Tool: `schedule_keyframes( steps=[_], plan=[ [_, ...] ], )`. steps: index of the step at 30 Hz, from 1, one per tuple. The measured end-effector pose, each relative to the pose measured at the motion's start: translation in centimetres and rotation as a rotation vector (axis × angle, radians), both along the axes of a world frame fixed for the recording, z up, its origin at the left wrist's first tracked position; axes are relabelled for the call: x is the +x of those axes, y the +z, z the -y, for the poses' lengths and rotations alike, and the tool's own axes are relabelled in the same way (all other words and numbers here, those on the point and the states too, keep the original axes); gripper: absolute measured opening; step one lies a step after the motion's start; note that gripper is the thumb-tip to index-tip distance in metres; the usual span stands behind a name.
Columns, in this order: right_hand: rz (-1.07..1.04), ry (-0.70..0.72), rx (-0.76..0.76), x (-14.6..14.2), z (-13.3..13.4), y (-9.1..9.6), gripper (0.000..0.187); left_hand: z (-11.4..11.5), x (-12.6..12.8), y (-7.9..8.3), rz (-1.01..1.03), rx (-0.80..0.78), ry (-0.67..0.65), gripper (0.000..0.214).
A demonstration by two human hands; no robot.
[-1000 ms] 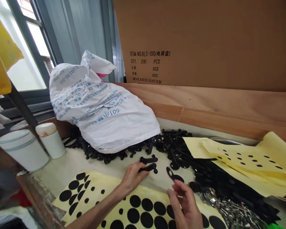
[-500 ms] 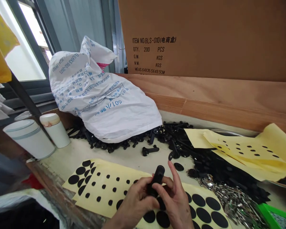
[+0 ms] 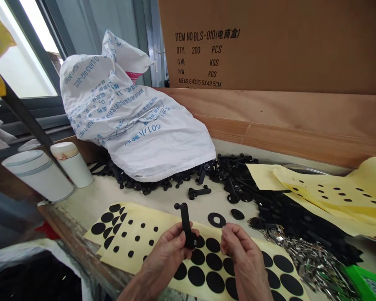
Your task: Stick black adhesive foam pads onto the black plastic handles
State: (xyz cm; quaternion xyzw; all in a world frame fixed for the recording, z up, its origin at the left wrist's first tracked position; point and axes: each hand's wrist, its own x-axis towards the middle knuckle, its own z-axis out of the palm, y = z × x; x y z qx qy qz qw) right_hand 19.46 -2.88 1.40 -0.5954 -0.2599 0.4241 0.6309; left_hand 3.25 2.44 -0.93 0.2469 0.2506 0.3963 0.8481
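Note:
My left hand is closed around a black plastic crank handle, its long arm pointing up with a small ball-ended knob at the top and the wider end low in my fingers. To its right, my right hand pinches the edge of a flat black ring between thumb and fingertips. The ring faces me, its hole showing the bench behind. Beneath both hands lies a yellow backing sheet carrying black round and small squarish stickers.
A white woven sack spills black parts across the back of the bench. Metal pieces lie right, beside a green tray. Two white containers stand left. A black disc and a loose handle lie ahead.
My hands have moved apart. The crank handle, earlier between both hands, is now in my left hand alone. The ring, earlier edge-on at my right fingertip, now faces me in a pinch.

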Motion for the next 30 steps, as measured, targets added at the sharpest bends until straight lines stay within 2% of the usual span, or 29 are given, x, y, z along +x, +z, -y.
schedule_keyframes(
  steps=[4,8,12,19,30],
  plan=[
    [-0.149,0.137,-0.017,-1.0,0.0,-0.5,0.030,-0.1,-0.1,-0.5,-0.002,0.017,-0.002,0.026],
    [-0.276,0.217,-0.031,-2.0,0.0,-1.2,0.033,-0.2,0.0,-0.4,-0.029,-0.007,0.021,0.026],
    [-0.267,0.294,-0.061,-2.4,0.0,-1.9,0.036,-0.1,0.1,0.0,-0.037,-0.021,0.015,0.026],
    [-0.223,0.272,-0.116,-2.7,0.0,-1.7,0.037,0.0,0.3,0.2,-0.036,-0.017,0.003,0.027],
    [-0.223,0.272,-0.124,-2.9,-0.1,-1.6,0.034,0.1,0.2,0.3,-0.023,-0.018,0.001,0.024]
  ],
)
